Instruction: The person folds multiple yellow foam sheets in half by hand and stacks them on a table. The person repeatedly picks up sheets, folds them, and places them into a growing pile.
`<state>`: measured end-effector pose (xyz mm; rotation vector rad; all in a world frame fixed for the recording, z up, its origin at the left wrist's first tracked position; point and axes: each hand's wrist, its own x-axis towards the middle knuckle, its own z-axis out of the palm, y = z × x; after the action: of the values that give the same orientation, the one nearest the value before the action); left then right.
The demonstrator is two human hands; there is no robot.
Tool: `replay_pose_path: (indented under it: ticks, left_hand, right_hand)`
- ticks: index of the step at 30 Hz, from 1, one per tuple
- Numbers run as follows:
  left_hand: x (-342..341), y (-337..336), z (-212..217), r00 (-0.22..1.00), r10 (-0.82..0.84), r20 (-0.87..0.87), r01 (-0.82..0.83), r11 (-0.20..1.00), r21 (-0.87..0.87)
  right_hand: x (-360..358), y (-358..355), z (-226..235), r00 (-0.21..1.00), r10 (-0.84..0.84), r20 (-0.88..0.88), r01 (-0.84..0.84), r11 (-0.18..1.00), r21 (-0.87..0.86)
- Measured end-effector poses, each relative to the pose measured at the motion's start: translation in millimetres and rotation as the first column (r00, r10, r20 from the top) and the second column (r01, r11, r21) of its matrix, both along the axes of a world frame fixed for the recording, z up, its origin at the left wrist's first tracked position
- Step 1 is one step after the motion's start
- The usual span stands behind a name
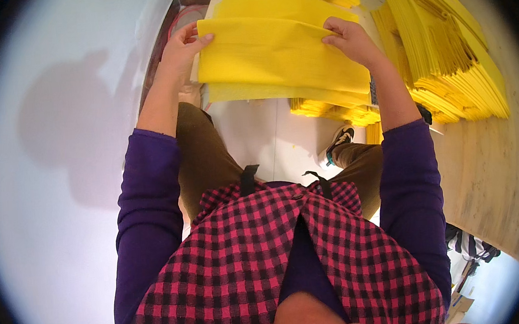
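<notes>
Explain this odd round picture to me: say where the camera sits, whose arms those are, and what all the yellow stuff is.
The camera is worn on a person's head and looks down, so you see their own body: a checked vest, purple sleeves and both forearms reaching away from you. The wide lens bends straight edges and darkens the corners. The left hand and right hand each grip one end of a folded yellow sheet, holding it over more yellow sheets beneath. To the right, a big stack of folded yellow sheets lies on a pale wooden board. Below the sheet are the person's brown trousers and one shoe on a white floor.
</notes>
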<state>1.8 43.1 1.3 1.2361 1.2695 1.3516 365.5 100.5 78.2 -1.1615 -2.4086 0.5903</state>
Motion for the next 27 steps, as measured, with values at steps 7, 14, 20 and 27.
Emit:
replay_pose_path:
  ticks: [7,14,20,27]
  left_hand:
    - [9,-13,31,0.922,-0.151,0.356,0.204,0.972,-0.115]
    - [20,-29,69,0.934,-0.145,0.327,0.123,0.989,0.088]
    - [21,-57,137,0.994,0.044,-0.103,-0.020,0.974,0.226]
    - [13,-81,195,1.000,0.011,-0.006,-0.007,0.897,0.442]
  right_hand:
    - [-3,-12,26,0.999,0.038,-0.001,-0.038,0.998,0.053]
    - [10,-16,51,0.997,0.058,-0.046,-0.062,0.994,-0.090]
    - [37,-46,84,0.985,0.060,0.160,-0.077,0.992,0.099]
    - [72,-115,170,0.966,-0.145,0.212,0.084,0.959,0.270]
